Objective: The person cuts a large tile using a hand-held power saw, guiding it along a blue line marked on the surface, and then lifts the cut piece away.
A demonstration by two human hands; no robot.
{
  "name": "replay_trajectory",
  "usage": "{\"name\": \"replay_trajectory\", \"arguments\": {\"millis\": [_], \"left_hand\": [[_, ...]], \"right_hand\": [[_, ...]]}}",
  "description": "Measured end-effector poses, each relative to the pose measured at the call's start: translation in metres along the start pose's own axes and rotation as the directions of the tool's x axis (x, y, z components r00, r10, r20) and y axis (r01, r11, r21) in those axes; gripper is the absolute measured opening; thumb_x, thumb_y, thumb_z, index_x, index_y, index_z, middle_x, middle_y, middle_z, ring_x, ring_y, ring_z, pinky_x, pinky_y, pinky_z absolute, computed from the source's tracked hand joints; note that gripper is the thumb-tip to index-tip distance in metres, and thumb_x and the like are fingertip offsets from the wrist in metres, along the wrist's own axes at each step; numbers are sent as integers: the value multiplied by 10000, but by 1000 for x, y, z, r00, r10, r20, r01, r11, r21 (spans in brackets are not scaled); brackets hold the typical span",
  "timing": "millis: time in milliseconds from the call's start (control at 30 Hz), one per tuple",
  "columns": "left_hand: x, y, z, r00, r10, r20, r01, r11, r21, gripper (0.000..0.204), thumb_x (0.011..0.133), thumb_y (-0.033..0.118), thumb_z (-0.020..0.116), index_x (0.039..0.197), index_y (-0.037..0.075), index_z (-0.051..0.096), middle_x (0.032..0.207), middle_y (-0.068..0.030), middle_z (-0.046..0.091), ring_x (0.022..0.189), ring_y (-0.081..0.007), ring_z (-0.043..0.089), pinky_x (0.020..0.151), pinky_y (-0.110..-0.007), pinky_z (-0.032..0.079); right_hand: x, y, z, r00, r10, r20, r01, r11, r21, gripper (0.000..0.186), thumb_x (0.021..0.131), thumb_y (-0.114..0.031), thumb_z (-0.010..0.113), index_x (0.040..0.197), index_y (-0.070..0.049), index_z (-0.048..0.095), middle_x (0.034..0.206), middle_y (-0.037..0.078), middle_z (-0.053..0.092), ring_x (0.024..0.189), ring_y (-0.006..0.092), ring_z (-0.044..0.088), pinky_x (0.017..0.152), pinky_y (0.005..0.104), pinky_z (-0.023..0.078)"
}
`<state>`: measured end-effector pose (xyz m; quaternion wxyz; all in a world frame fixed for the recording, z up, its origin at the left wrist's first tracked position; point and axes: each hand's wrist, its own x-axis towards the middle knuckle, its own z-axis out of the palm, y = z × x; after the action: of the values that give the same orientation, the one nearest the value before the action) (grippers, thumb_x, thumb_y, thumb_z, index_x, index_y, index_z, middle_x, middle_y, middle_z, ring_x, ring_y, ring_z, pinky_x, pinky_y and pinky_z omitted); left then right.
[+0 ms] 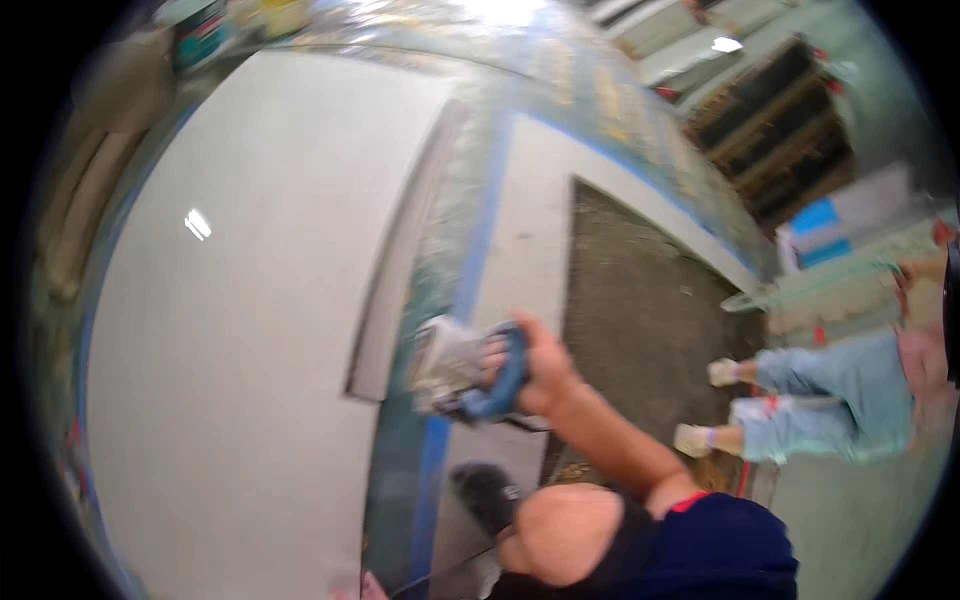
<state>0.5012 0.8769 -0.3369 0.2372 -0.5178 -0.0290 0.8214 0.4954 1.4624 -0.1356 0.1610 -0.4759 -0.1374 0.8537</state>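
My right hand (545, 368) is closed around the blue loop-shaped handle of a hand-held power tool (447, 365). The tool's silvery body points left, and motion blur hides its exact kind. It is over a green strip with blue edging, between a large pale panel (250, 300) and a narrower pale slab (520, 235). At the bottom edge, a small pinkish part of what seems to be my left hand (372, 587) shows beside the panel; its fingers are mostly cut off. My bent knee (570, 530) and dark shoe (485, 497) are just below the tool.
A long narrow strip (400, 270) lies along the panel's right edge. Dark rough ground (640, 290) fills the slab's cutout. Another person in light blue trousers (830, 405) stands at right. Slatted dark racks (775, 125) are behind; buckets (195, 35) stand at top left.
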Motion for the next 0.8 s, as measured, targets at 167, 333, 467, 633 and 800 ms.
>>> {"name": "replay_trajectory", "arguments": {"millis": [167, 333, 467, 633, 800], "left_hand": [[-30, -84, 82, 888, 386, -251, -265, 873, 409, 520, 870, 423, 682, 1233, 71, 557, 1198, -88, 583, 1119, -268, 542, 1008, -429, 462], [-46, -100, 100, 858, 406, -315, -300, 893, 336, 586, 839, 401, 727, 1270, 65, 516, 1213, -111, 546, 1123, -273, 534, 1009, -432, 471], [-56, -112, 107, 838, 429, -338, -343, 894, 287, 605, 834, 377, 737, 1281, 50, 493, 1230, -129, 527, 1134, -288, 529, 1013, -457, 469], [-66, -125, 113, 800, 535, -272, -417, 821, 390, 624, 810, 365, 766, 1279, 55, 496, 1248, -121, 529, 1158, -297, 518, 1005, -462, 472], [-72, -128, 129, 749, 516, -416, -425, 856, 295, 614, 846, 419, 712, 1291, 63, 487, 1254, -127, 525, 1161, -300, 513, 992, -468, 478]], "right_hand": [[-15, -16, 6, 994, 105, 8, -105, 986, 127, 409, 933, -475, 541, 909, -67, 515, 731, -21, 507, 634, 112, 503, 616, 286, 467], [-29, -11, 33, 996, 77, -55, -77, 997, -2, 441, 941, -495, 512, 941, -54, 518, 858, 45, 544, 653, 121, 506, 631, 291, 461], [-38, -19, 33, 996, 92, -24, -90, 995, 50, 464, 943, -502, 497, 971, -40, 526, 910, 81, 564, 653, 124, 506, 624, 295, 455], [-62, -30, 43, 993, 99, -62, -87, 982, 170, 453, 947, -485, 487, 962, -33, 511, 855, 56, 527, 640, 118, 494, 608, 276, 447], [-54, -44, 50, 976, 154, -155, -128, 978, 166, 411, 952, -460, 475, 882, -56, 462, 761, 18, 476, 618, 119, 483, 578, 270, 439]]}}
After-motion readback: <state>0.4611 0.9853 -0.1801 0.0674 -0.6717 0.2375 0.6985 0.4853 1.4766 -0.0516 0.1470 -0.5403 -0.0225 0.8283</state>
